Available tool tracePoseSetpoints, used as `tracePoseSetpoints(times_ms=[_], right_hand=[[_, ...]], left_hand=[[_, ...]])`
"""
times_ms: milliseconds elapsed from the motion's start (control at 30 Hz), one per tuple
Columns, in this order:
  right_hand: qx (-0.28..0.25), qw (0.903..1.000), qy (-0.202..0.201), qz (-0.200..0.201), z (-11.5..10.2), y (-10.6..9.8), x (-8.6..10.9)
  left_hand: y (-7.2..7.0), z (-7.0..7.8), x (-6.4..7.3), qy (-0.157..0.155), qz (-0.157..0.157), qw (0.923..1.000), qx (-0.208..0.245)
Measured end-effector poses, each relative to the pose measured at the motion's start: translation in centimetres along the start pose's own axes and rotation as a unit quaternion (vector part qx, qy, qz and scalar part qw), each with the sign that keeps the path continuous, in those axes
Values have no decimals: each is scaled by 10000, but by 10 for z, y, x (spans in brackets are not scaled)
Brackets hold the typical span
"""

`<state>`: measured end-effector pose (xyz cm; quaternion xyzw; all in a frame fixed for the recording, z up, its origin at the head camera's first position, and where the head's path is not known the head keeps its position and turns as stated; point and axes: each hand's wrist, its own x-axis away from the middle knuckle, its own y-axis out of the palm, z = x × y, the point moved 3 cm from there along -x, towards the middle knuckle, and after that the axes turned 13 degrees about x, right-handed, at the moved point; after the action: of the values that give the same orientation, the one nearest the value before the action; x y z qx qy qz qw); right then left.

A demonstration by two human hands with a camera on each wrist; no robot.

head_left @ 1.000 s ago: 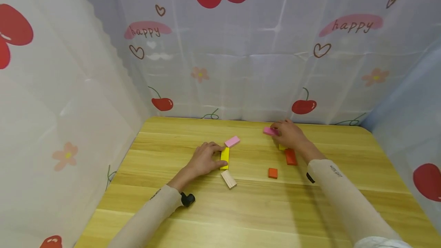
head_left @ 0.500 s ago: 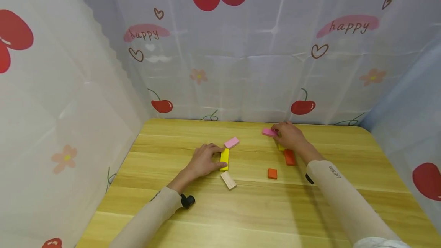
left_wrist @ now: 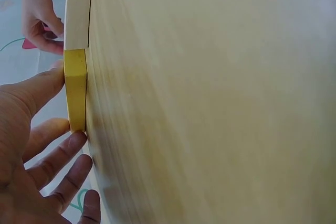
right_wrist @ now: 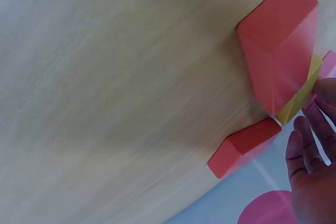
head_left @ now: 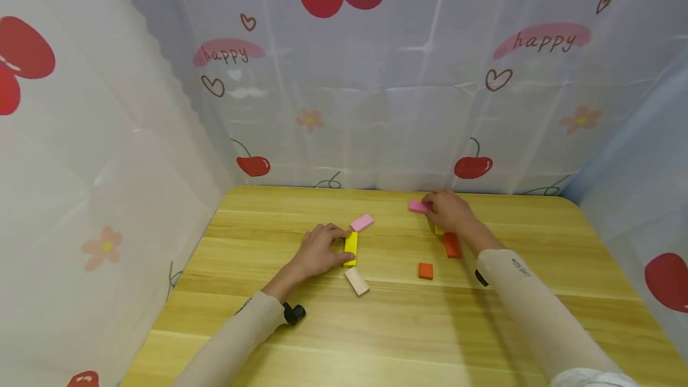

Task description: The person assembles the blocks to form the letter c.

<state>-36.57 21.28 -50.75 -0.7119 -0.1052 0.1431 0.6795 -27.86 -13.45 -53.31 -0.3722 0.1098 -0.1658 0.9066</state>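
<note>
My left hand (head_left: 318,249) holds a yellow block (head_left: 351,249) by its two ends, thumb at the near end and forefinger at the far end. In the left wrist view that yellow block (left_wrist: 76,90) stands end to end with a plain wooden block (left_wrist: 79,11). At the table's back, my right hand (head_left: 450,211) pinches a pink block (head_left: 418,206), its right part hidden by the fingers. Under that hand, a second yellow block (head_left: 439,230) is mostly covered and meets a red block (head_left: 453,245). The right wrist view shows this red block (right_wrist: 278,45) close up.
A light pink block (head_left: 362,222) lies just beyond the left hand's yellow block. Between the two groups is a small orange block (head_left: 426,270). The wooden table (head_left: 398,327) ends at a cherry-printed curtain (head_left: 376,130) behind it, with more curtain on both sides.
The head view has tilted very slightly since the first frame. Both hands keep their holds, and the blocks stay in place.
</note>
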Motion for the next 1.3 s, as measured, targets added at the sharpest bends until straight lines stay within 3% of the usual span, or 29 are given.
tracePoseSetpoints(times_ms=[1300], right_hand=[[130, 9986, -519, -18, -23, -2, -12]], left_hand=[[0, 1, 0, 41, -21, 10000, 16]])
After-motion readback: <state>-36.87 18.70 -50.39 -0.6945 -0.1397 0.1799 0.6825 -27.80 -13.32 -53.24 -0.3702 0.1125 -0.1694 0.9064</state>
